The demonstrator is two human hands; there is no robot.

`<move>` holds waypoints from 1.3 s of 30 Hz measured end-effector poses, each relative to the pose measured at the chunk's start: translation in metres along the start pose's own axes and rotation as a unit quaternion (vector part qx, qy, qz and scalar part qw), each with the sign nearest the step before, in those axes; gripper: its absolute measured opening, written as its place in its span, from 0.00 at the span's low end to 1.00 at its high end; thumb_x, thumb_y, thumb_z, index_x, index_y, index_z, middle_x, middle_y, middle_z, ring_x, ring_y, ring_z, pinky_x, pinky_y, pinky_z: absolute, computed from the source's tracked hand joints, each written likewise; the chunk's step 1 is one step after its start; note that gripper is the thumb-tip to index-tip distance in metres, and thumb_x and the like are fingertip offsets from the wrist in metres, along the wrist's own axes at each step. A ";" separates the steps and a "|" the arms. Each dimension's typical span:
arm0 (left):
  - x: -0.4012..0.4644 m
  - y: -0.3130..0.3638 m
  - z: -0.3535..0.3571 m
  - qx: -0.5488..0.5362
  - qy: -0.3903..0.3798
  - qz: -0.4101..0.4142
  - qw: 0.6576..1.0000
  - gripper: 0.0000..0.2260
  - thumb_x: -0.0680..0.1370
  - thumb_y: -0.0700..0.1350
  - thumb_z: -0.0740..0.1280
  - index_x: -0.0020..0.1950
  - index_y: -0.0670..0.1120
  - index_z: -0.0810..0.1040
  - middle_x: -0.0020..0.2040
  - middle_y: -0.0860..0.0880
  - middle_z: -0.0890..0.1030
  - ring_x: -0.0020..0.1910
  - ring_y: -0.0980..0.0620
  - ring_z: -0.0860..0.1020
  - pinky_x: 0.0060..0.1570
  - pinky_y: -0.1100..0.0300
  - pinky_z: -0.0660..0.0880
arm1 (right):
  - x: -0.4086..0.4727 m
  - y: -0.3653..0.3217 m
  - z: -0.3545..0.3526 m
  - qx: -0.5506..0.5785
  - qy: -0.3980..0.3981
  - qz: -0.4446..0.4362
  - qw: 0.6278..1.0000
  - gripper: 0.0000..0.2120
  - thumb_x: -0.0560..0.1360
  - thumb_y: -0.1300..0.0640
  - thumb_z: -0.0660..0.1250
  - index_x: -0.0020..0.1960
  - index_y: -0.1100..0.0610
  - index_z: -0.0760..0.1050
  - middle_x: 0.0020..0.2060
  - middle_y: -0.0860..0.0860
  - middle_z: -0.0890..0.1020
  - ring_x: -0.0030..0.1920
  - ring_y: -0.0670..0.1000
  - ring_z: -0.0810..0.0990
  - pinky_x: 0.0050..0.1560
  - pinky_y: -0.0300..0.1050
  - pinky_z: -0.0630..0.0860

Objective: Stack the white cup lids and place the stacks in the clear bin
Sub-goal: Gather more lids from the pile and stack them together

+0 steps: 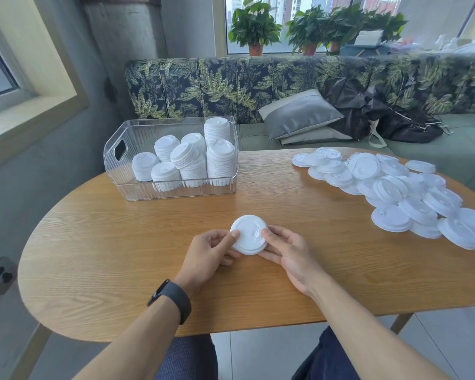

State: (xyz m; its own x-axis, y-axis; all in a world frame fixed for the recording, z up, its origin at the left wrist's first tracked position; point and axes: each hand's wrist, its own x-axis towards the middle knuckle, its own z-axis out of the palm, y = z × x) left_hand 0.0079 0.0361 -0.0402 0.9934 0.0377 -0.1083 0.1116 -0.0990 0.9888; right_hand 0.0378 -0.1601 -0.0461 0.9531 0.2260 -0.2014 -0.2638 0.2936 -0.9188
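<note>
A short stack of white cup lids (249, 235) is held low over the counter (121, 256), near its front edge, between both hands. The left hand (207, 253) grips it from the left, thumb laid on the top lid and fingers curled beneath; the right hand (287, 249) grips the opposite rim, thumb on top and fingers tucked under. Both grips are closed on the stack, not spread. How many lids are in it cannot be told.

The step in hand is judged to be the squaring and nesting of this stack. It is best done with even pressure from both sides, rims aligned and pressed down until seated, so that no lid is left tilted before more are added.

Well to the right a loose pile of lids (395, 193) is spread on the counter, many overlapping. At the far left the clear bin (121, 152) is seen holding several finished stacks (192, 160), some leaning. A black wristband (173, 298) is worn on the left wrist.
</note>
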 end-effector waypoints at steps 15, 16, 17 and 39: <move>0.003 -0.003 0.001 -0.031 0.029 -0.013 0.999 0.14 0.83 0.52 0.67 0.58 0.42 0.83 0.43 0.43 0.88 0.46 0.45 0.87 0.44 0.57 0.82 | 0.000 0.004 0.001 -0.004 0.024 -0.014 1.000 0.16 0.78 0.60 0.73 0.63 0.65 0.78 0.54 0.59 0.87 0.57 0.57 0.86 0.61 0.53 0.82; 0.003 -0.003 0.001 -0.033 0.031 -0.013 0.999 0.14 0.84 0.51 0.67 0.58 0.42 0.83 0.42 0.43 0.88 0.46 0.46 0.87 0.44 0.57 0.82 | 0.000 0.004 0.001 -0.003 0.027 -0.016 1.000 0.17 0.78 0.60 0.73 0.64 0.66 0.78 0.53 0.59 0.87 0.57 0.57 0.86 0.61 0.53 0.82; 0.003 -0.003 0.001 -0.034 0.033 -0.013 0.999 0.14 0.84 0.51 0.67 0.58 0.42 0.83 0.42 0.43 0.88 0.45 0.46 0.87 0.44 0.57 0.82 | 0.000 0.004 0.002 -0.003 0.028 -0.017 0.999 0.17 0.78 0.61 0.73 0.64 0.66 0.78 0.53 0.59 0.87 0.57 0.57 0.86 0.60 0.53 0.82; 0.004 -0.006 0.002 -0.030 0.038 -0.004 0.999 0.13 0.82 0.52 0.69 0.57 0.43 0.83 0.42 0.42 0.88 0.44 0.45 0.86 0.42 0.58 0.82 | -0.004 0.002 0.002 -0.018 0.019 -0.017 1.000 0.17 0.77 0.61 0.74 0.64 0.65 0.78 0.53 0.58 0.88 0.56 0.55 0.87 0.60 0.52 0.83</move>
State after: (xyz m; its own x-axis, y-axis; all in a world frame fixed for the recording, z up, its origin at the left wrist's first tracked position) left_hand 0.0117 0.0352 -0.0465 0.9874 0.1131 -0.1103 0.1153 -0.0386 0.9926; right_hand 0.0333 -0.1588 -0.0462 0.9666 0.1810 -0.1814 -0.2258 0.2667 -0.9370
